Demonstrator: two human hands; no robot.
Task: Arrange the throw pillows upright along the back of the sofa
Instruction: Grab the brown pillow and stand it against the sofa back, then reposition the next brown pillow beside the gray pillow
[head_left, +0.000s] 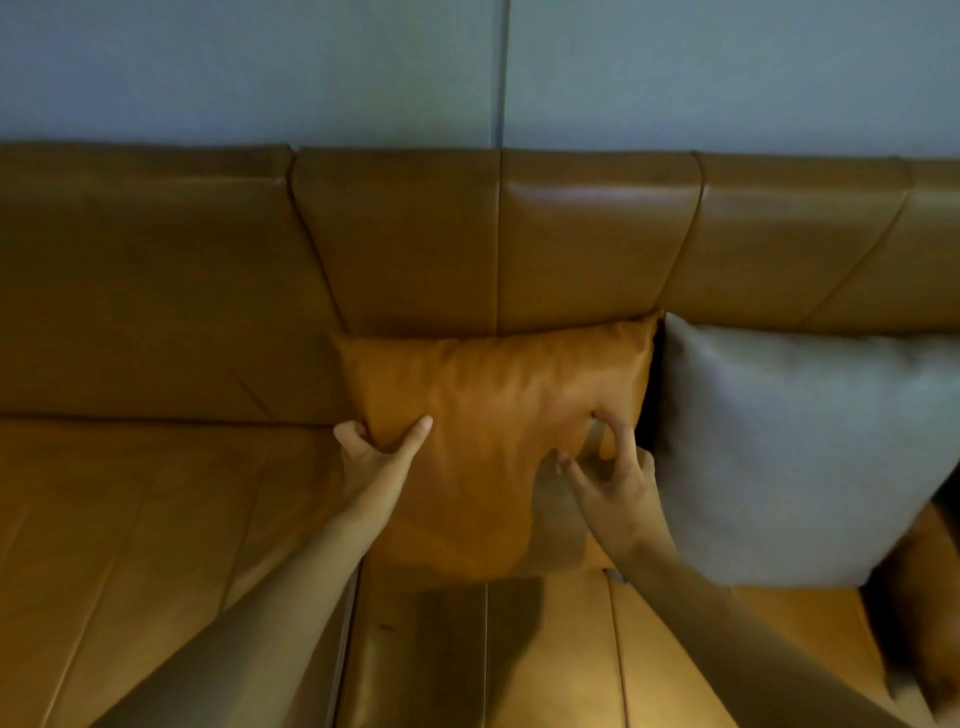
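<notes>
At the centre of the frame the tan pillow (493, 410) leans on the sofa back (415, 234), just beside the grey pillow (800, 447) at right; left hand (376, 452) pinches its left edge, right hand (613, 478) fingers (605, 418) spread loosely on its face.

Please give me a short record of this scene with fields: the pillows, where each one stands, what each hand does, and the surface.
orange pillow: upright against the sofa back, centre
grey pillow: upright, to the right of the orange one, close beside it
left hand: grips the orange pillow's left edge
right hand: fingers curled, fingertips on the pillow's lower right front
sofa seat: brown leather
wall: pale blue-grey
</notes>
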